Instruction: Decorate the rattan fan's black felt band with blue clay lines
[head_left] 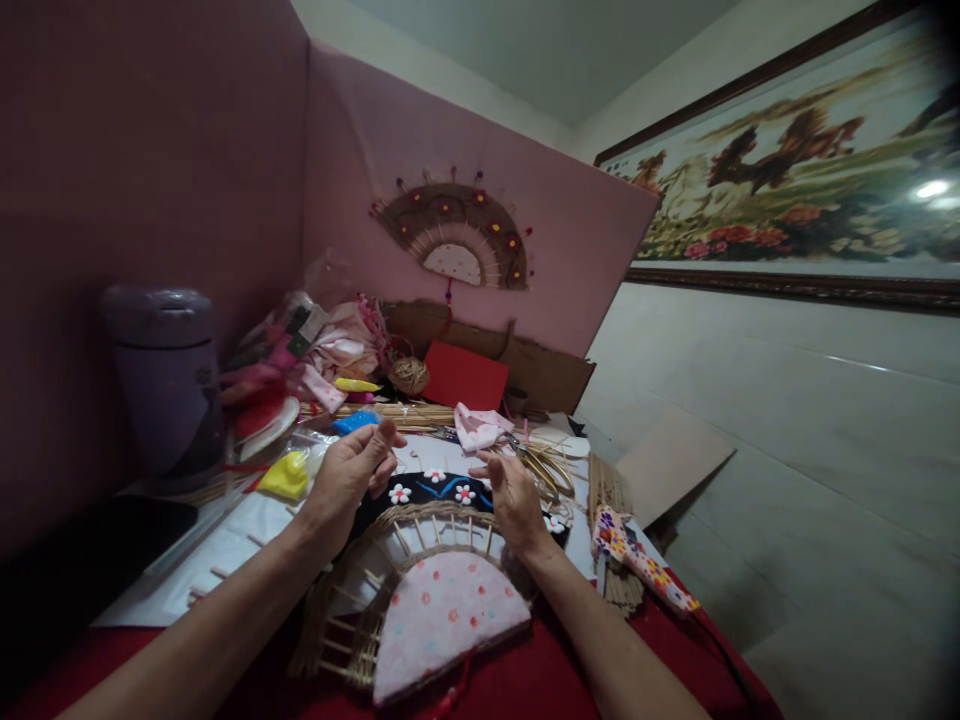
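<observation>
A handmade fan (442, 610) lies on the table in front of me, with thin sticks, woven twine and a pale pink dotted half-round of cloth. Its dark upper band (435, 490) carries white flowers with red centres and a wavy blue line. Over the band's left part, my left hand (349, 485) is raised with thumb and fingers closed together. My right hand (514, 500) hovers over the band's right part, thumb and fingertips pinched. Anything between the fingers of either hand is too small to make out.
A purple lidded cup (169, 390) stands at left. Yellow clay (285, 475) and a blue packet (357, 421) lie beside it. Gold-handled scissors (547, 470), a twine ball (409, 375) and a flowered glue gun (645, 560) are around. A finished fan (457, 235) hangs on the pink board.
</observation>
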